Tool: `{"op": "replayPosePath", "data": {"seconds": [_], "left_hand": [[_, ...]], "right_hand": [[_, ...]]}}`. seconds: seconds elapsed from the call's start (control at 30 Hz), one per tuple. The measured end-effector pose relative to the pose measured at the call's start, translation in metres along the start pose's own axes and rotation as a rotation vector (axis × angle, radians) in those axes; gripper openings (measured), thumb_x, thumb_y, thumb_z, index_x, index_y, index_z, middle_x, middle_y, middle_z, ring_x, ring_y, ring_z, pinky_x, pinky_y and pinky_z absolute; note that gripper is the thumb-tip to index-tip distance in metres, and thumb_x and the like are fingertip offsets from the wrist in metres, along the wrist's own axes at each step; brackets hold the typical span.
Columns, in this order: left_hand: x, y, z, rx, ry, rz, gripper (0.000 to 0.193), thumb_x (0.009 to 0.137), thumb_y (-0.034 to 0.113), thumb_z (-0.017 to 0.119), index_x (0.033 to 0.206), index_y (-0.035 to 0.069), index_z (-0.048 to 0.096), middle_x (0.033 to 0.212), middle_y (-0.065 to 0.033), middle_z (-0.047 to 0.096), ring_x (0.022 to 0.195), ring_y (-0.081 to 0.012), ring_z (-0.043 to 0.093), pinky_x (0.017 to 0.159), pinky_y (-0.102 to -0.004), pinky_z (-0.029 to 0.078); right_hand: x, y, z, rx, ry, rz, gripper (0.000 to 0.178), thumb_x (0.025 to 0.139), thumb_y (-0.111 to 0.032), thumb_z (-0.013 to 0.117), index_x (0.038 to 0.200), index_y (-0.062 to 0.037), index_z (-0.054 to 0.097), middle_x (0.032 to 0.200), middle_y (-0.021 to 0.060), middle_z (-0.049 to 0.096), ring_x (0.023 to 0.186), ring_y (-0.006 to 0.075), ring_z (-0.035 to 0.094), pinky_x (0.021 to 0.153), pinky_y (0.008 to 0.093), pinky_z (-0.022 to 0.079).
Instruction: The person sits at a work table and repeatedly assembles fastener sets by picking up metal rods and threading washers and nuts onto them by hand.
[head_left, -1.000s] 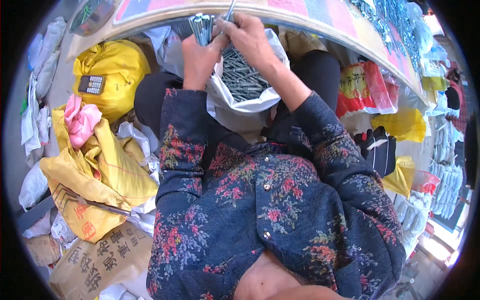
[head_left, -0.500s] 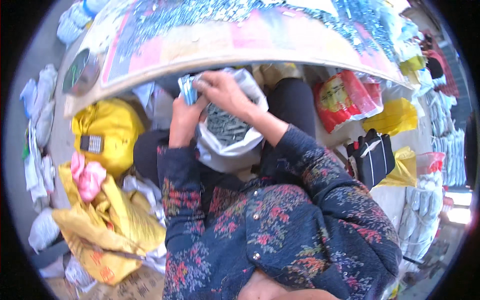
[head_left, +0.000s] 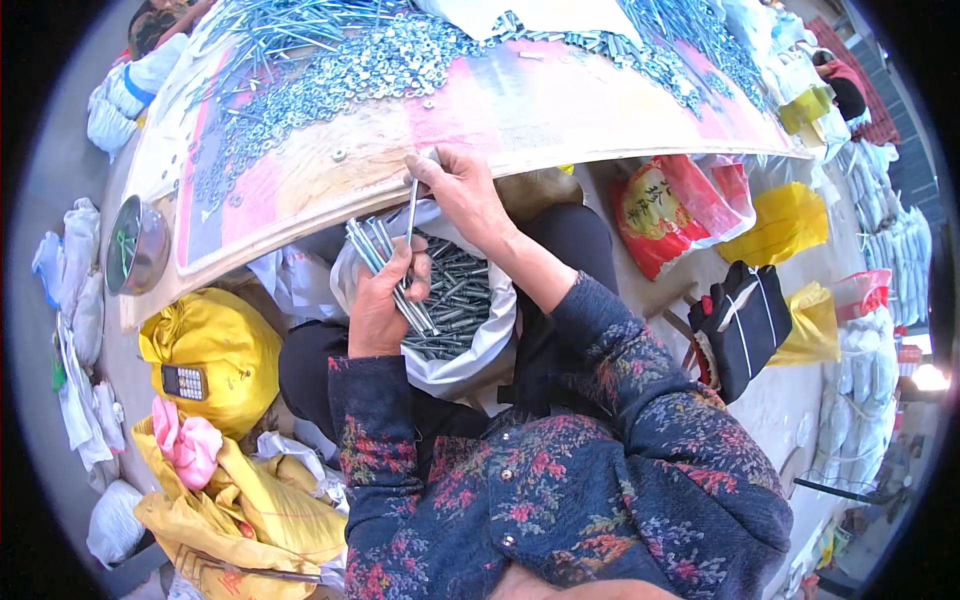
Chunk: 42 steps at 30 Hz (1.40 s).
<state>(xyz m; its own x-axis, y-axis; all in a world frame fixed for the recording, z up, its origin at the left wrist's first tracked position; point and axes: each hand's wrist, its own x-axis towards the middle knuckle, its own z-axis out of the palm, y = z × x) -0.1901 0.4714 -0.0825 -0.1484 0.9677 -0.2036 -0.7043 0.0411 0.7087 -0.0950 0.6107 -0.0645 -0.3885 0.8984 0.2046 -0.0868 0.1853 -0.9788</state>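
Observation:
My left hand [head_left: 385, 300] is closed round a bunch of long silver bolts [head_left: 372, 245], held over a white sack. My right hand [head_left: 462, 195], at the table's front edge, pinches one long bolt [head_left: 413, 212] near its upper end. That bolt stands nearly upright, its lower end by my left fingers. Between my legs the white sack [head_left: 440, 375] gapes, filled with many dark metal bolts or anchors [head_left: 465, 295]. On the table [head_left: 480, 135] beyond lie a spread of small nuts or washers [head_left: 385, 65] and a pile of long bolts [head_left: 300, 25].
A metal bowl [head_left: 140, 245] stands at the table's left corner. To the left are a yellow bag [head_left: 220, 340] with a phone [head_left: 183, 382] on it and a pink cloth [head_left: 187, 440]. A red bag [head_left: 655, 220] and a black bundle [head_left: 745, 325] lie to the right.
My hands have moved apart: the right has drawn up to the table edge with a single bolt, while the left has lowered over the sack with the bunch. The view has shifted.

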Motion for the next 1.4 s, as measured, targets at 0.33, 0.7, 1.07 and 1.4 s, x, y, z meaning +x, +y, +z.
{"op": "replayPosePath", "data": {"seconds": [0.33, 0.7, 1.07, 1.4], "left_hand": [[0.022, -0.002, 0.005, -0.118, -0.057, -0.077, 0.027, 0.092, 0.02, 0.059, 0.104, -0.005, 0.056, 0.073, -0.0055, 0.056, 0.048, -0.0067, 0.044, 0.044, -0.0178, 0.035], [0.02, 0.001, -0.001, -0.032, 0.128, -0.111, 0.017, 0.091, 0.016, 0.062, 0.091, 0.0, 0.059, 0.089, -0.0094, 0.059, 0.059, -0.0056, 0.052, 0.039, -0.0159, 0.033], [0.012, 0.017, 0.008, 0.186, 0.146, 0.005, 0.024, 0.091, 0.02, 0.062, 0.096, -0.003, 0.063, 0.068, -0.0041, 0.06, 0.047, -0.0033, 0.042, 0.041, -0.0161, 0.03], [0.001, 0.013, -0.008, 0.17, 0.171, 0.028, 0.02, 0.088, 0.016, 0.064, 0.09, -0.004, 0.062, 0.066, -0.0018, 0.056, 0.052, -0.0046, 0.047, 0.041, -0.0166, 0.031]], "right_hand": [[0.035, -0.018, -0.024, -0.341, -0.155, -0.117, 0.033, 0.095, -0.028, 0.057, 0.08, 0.0006, 0.063, 0.065, 0.0029, 0.06, 0.063, 0.0073, 0.053, 0.058, 0.0264, 0.044], [0.195, 0.023, -0.165, -1.53, 0.08, -0.527, 0.032, 0.09, -0.032, 0.058, 0.093, -0.0012, 0.065, 0.069, 0.011, 0.064, 0.066, 0.019, 0.063, 0.066, 0.0334, 0.051], [0.089, 0.006, -0.069, 0.43, -0.4, 0.239, 0.023, 0.098, -0.016, 0.051, 0.111, 0.0026, 0.053, 0.098, 0.0224, 0.067, 0.056, 0.0099, 0.054, 0.056, 0.0184, 0.048], [0.063, 0.006, -0.045, 0.156, -0.256, 0.041, 0.019, 0.098, -0.016, 0.05, 0.102, 0.0022, 0.054, 0.095, 0.0215, 0.067, 0.076, 0.0163, 0.069, 0.066, 0.0223, 0.054]]}}
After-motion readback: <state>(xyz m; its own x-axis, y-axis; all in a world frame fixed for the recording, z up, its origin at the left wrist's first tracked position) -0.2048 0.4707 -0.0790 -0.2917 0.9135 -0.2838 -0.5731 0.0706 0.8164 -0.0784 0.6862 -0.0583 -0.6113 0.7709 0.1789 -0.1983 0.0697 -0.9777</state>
